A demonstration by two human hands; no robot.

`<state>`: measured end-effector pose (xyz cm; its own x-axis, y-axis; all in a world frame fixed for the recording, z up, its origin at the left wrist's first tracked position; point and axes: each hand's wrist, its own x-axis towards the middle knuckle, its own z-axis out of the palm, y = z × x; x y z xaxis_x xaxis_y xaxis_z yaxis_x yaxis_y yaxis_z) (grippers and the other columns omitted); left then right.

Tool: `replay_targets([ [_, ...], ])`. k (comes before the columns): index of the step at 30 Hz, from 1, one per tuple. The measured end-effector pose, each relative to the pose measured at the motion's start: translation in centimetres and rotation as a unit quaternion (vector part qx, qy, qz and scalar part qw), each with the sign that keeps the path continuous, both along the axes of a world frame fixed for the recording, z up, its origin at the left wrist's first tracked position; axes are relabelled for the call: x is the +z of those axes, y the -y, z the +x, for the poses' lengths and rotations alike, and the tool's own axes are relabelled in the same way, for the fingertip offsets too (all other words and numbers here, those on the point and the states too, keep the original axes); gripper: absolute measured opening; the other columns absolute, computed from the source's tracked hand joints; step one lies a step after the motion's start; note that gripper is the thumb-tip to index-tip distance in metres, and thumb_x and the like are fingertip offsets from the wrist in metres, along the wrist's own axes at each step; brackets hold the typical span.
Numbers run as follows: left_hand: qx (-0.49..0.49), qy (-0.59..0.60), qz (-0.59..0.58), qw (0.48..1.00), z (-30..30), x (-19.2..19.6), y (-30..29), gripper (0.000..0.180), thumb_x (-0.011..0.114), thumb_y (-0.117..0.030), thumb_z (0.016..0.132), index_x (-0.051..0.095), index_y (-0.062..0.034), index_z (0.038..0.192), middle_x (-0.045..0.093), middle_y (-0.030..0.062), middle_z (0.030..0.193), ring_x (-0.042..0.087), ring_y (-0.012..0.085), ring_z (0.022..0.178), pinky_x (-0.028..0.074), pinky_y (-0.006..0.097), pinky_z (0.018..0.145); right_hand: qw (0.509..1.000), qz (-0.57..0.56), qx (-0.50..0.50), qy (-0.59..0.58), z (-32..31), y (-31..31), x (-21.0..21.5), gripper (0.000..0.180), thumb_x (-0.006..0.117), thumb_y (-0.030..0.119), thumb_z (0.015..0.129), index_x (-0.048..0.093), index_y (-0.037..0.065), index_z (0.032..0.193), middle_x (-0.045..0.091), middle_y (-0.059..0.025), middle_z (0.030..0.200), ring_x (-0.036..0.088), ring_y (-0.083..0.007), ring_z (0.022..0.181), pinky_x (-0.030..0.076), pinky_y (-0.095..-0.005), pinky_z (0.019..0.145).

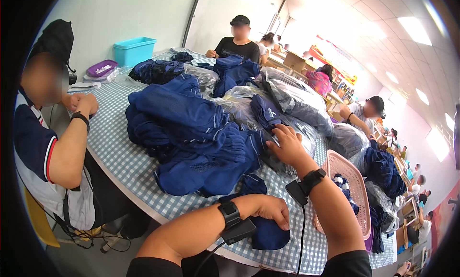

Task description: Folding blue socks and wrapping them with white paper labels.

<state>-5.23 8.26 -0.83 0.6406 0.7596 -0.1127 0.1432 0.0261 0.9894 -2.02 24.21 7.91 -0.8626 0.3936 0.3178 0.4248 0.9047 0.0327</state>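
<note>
Head view. The left grip (271,212) is closed on a navy cloth piece (270,235) at its 6 o'clock. The right grip (286,144), fingers slightly apart, rests beside the navy garment pile (191,133), at 9 o'clock. On the checked worktop (112,128), bulky clear bags (297,99) lie at 1 o'clock; the right forearm (333,214) partly blocks the pink basket (363,193), at 4 o'clock.

a limp navy piece (271,237) lies before the blue heap (182,116); a crumpled, white-marked cloth (262,111) lies right of the heap.
</note>
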Motion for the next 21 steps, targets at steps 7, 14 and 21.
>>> replay_targets([
  [7,-0.006,0.039,-0.048,0.998,0.2,-0.5,-0.3,0.03,0.086,-0.022,0.082,0.079,-0.0014,0.103,0.077,0.0058,0.098,0.069,0.0137,0.092,0.05,0.028,0.09,0.973,-0.036,0.056,-0.222,1.5,0.8,1.9,0.033,0.076,0.019,0.086,0.071,0.001,0.112,0.067,-0.0139,0.123,0.061,-0.0301,0.12,0.046,-0.0433,0.098],
  [14,0.016,0.043,-0.016,0.999,-0.4,-0.1,0.1,0.033,0.086,-0.024,0.084,0.078,-0.0016,0.106,0.076,0.0052,0.101,0.067,0.013,0.096,0.05,0.029,0.091,0.776,-0.349,0.14,-0.507,7.7,4.6,8.1,0.009,0.073,0.0,0.093,0.069,0.001,0.102,0.068,-0.001,0.084,0.061,-0.0064,0.072,0.048,-0.0206,0.061],
  [21,-0.014,0.042,-0.041,0.998,-0.9,0.2,-0.1,0.032,0.084,-0.022,0.086,0.077,0.0004,0.107,0.075,0.0039,0.098,0.066,0.0116,0.093,0.05,0.027,0.088,0.754,-0.405,0.139,-0.498,17.4,12.9,11.1,0.012,0.074,-0.008,0.088,0.066,-0.003,0.096,0.069,-0.0072,0.082,0.067,-0.0122,0.064,0.053,-0.0228,0.054],
])
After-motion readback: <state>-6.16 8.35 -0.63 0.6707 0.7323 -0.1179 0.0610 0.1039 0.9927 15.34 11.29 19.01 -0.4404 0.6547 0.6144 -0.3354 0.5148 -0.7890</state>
